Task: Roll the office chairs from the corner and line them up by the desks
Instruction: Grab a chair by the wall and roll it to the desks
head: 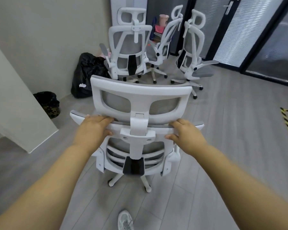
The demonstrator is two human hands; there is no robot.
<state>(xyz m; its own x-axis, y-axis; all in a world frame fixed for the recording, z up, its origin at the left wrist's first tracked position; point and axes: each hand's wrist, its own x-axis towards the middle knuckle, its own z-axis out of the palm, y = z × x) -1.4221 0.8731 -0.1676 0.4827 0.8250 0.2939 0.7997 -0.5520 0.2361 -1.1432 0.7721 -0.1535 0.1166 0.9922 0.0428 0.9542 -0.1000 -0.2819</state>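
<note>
My left hand (94, 127) and right hand (184, 132): each curled over the near chair (140, 100) backrest's top rail, fingers forward, thumbs behind; headrest between them.

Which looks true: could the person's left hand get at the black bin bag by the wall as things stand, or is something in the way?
Probably not at once. The left hand grips the near chair, and the black bin bag lies beyond it; bare floor left of the chair leaves a way round.
</note>
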